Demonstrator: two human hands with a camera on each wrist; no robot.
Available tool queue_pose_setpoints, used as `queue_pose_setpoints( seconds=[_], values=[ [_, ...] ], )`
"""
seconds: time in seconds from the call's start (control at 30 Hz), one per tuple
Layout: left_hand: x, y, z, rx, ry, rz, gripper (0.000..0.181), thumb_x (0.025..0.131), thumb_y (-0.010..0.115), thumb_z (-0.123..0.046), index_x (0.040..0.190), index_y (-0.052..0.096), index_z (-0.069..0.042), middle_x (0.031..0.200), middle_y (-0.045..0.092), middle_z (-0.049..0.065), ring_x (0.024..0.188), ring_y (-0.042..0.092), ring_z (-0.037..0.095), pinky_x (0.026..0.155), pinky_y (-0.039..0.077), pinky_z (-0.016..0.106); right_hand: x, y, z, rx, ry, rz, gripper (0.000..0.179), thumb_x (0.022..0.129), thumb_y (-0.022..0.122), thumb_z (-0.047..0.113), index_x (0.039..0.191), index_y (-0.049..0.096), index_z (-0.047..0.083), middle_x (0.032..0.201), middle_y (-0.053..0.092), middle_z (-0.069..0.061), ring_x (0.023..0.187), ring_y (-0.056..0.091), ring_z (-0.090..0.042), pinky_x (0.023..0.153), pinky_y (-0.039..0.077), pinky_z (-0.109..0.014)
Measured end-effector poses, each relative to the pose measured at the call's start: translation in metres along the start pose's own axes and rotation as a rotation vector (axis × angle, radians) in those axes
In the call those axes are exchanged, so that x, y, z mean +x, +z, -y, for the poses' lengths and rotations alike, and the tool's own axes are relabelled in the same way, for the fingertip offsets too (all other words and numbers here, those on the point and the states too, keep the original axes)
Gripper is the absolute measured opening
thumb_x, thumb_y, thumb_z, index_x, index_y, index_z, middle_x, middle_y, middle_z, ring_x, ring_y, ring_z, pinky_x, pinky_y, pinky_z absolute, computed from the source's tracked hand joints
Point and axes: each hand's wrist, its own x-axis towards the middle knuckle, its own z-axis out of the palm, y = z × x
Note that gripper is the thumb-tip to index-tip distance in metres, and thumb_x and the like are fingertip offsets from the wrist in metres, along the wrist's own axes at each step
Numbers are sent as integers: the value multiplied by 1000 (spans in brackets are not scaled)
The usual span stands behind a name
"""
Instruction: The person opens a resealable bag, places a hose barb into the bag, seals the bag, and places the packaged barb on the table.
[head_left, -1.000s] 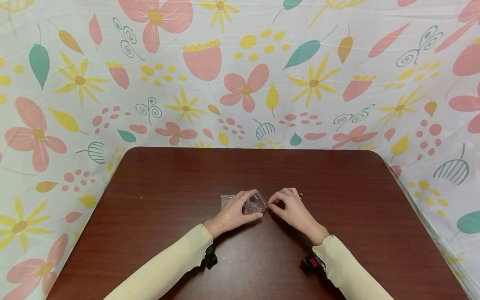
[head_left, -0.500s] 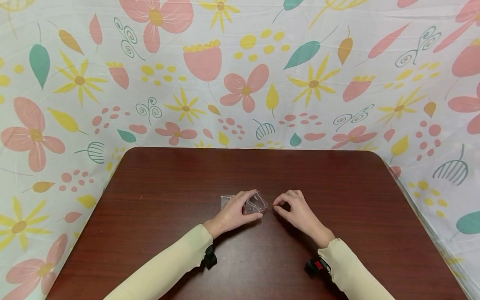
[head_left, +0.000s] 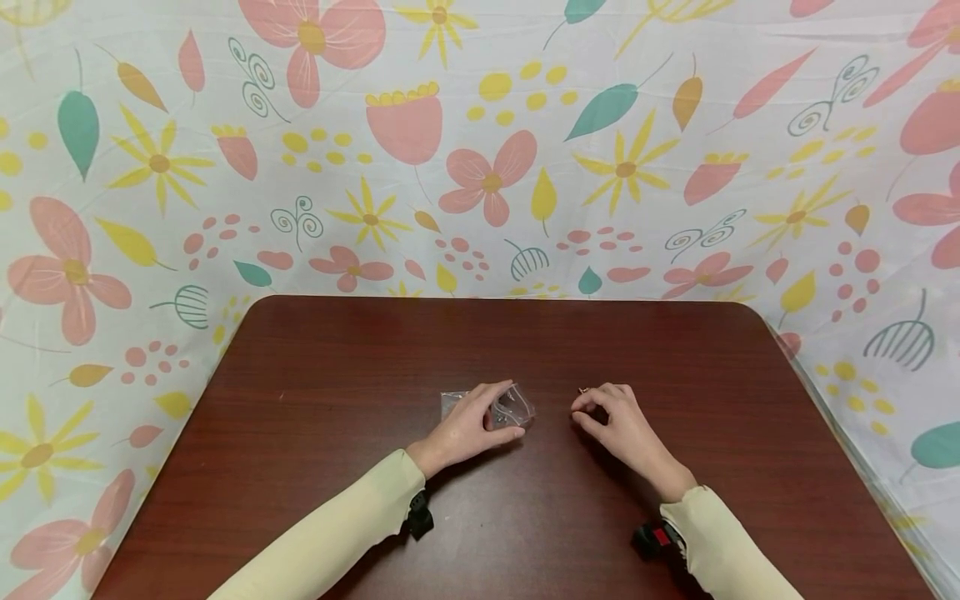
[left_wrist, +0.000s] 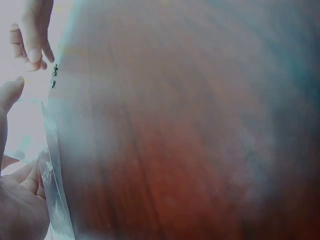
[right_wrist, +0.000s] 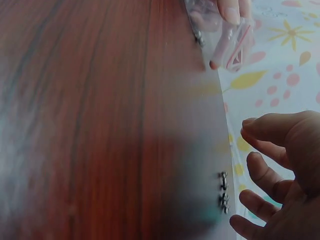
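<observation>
My left hand (head_left: 459, 427) grips a clear plastic zip bag (head_left: 514, 407), thumb and fingers on either side of its gaping mouth. Low in the bag, small metal pieces (right_wrist: 199, 38) show in the right wrist view. To the right, apart from the bag, my right hand (head_left: 628, 429) hovers close over the table with fingers loosely bent. Its thumb and index tips lie near each other, and nothing shows between them. Just past those fingers, a few small shiny metal parts (right_wrist: 223, 181) lie on the tabletop, mostly hidden by the hand in the head view.
The dark reddish-brown wooden table (head_left: 360, 350) has rounded far corners. A flower-printed white cloth (head_left: 480, 100) hangs behind it and along both sides. Each wrist carries a small black camera (head_left: 420, 515) under its pale yellow sleeve (head_left: 337, 521).
My right hand has drawn away from the bag's mouth toward the right, and the small metal parts now show beyond its fingertips. The left hand and bag stay in place.
</observation>
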Motion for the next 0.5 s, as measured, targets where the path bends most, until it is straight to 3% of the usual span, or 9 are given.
queue_pose_setpoints(
  seconds=[0.5],
  values=[
    [0, -1, 0, -10, -5, 3, 80, 94, 78, -45, 159, 43, -13, 130, 59, 7, 79, 56, 7, 71, 50, 25, -5, -12, -19, -41, 36, -44, 15, 88, 81, 0, 97, 77, 11, 91, 65, -2, 99, 51, -31, 89, 36, -46]
  ],
)
